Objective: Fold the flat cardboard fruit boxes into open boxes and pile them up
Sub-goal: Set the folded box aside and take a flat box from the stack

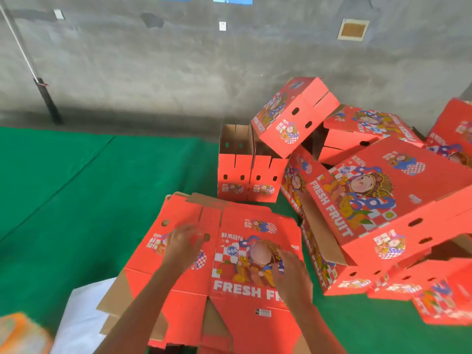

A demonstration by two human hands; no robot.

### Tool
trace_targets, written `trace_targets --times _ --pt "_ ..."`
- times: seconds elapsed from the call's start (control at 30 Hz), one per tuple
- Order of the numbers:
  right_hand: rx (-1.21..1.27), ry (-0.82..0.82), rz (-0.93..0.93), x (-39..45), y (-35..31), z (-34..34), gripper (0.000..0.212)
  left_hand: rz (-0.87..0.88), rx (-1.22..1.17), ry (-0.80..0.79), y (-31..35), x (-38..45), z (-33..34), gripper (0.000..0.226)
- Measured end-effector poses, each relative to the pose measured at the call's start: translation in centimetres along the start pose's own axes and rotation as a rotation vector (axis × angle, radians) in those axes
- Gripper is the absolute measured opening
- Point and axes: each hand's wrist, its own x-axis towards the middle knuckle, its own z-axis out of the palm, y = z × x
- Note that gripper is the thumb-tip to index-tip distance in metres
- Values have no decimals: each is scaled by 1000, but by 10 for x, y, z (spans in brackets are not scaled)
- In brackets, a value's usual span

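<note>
Resting left hand [182, 242], right hand [291, 273] – fingers spread – on flat box [235, 254]

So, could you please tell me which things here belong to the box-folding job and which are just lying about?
Job:
- flat box stack, both hands resting on it: left hand, right hand
- folded boxes pile
- two upright open boxes

Lying about:
- white sheet
- black pole
- orange object
</note>
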Motion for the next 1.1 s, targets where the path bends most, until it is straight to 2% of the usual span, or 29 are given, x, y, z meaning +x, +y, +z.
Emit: trace_targets --times 0.1,0.2,0.27,0.33,0.4,0.5,0.6,0.67,0.73,0.77,0.83,0.9,0.97,1.03,1.1 --pt "-24 16 15 -12 6 1 47 -11 85 87 -13 -26 -3 32" --pt "-21 13 111 -21 14 1 50 -60 89 128 -20 -43 -7 35" --pt "48 -2 187 -25 18 0 55 -93 54 135 -23 -51 -9 41" --pt "148 10 240 -26 19 -3 55 -114 -2 174 -27 -56 -11 37" --pt "260 44 275 -26 19 -8 51 -223 -140 201 -29 -56 -19 31" --pt "436 57 269 -23 25 -27 36 -442 -366 149 -29 -47 -44 28" --pt "851 2 304 -6 34 -65 21 -512 -725 50 -32 -32 -82 32" --pt "1059 -75 205 0 34 -100 17 -458 -892 -112 -31 -25 -113 30" --pt "1117 -156 30 6 28 -126 26 -395 -933 -198 -22 -20 -137 28" --pt "1136 -179 -19 8 21 -136 30 -349 -945 -160 -16 -17 -145 27" --pt "1242 -198 -47 12 8 -143 20 -324 -978 -37 -4 -12 -151 37" --pt "1174 -106 -73 14 -9 -146 30 -278 -860 63 11 -11 -152 37" --pt "1056 -36 -140 12 -24 -151 29 -184 -800 120 22 -10 -150 31" --pt "890 52 -199 7 -34 -153 21 -48 -688 215 29 -14 -151 28" --pt "862 131 -197 5 -41 -154 3 30 -598 300 32 -17 -153 28"
